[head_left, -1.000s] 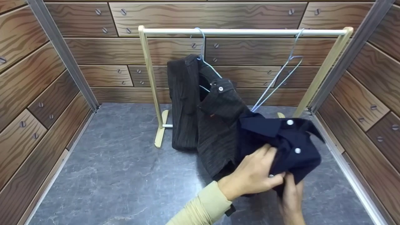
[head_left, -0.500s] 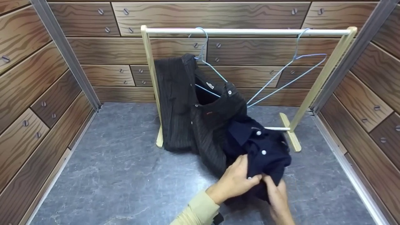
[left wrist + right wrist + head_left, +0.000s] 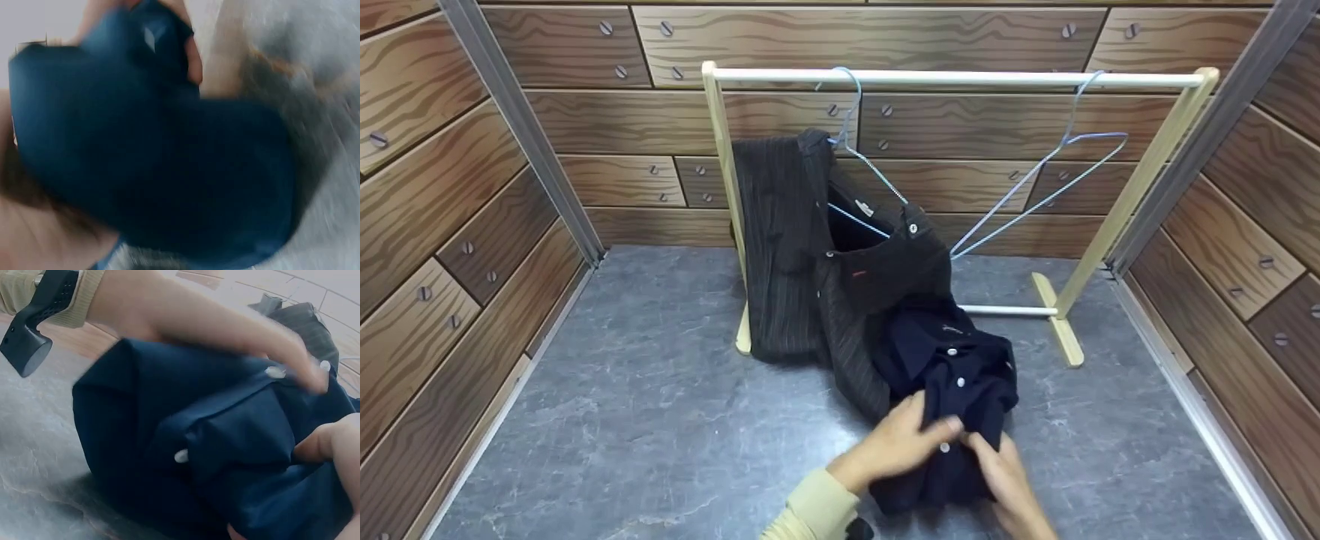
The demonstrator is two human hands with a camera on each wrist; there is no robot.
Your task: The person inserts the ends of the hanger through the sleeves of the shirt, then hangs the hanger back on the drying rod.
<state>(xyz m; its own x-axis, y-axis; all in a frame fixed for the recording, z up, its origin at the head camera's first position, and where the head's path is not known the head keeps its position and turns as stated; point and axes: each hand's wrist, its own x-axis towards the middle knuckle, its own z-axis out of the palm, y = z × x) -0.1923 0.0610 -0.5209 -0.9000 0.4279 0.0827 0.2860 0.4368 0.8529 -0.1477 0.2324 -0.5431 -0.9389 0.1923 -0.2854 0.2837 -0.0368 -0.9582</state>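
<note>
- a clothes rack stands on the grey marbled tabletop, with wood-print panels behind it and to both sides.
- two pale blue wire hangers hook over the rack's rail, well apart.
- from the one nearer the rack's left end hangs a dark ribbed garment, spilling down in front of the rack and hiding the lower part of the other hanger.
- a white tag inside that garment, a red mark on it and pale stitching on the navy shirt are too small to read.
- the shirt is in front of the rack, its top against the ribbed garment; it is plain and rumpled, with a collar and white buttons.
- the right hand has its grip clasped on the shirt, thumb on top.
- the left hand, in a beige sleeve, touches the shirt; its fingertips are partly hidden, so i cannot tell whether its grip is clenched on cloth or loose.
</note>
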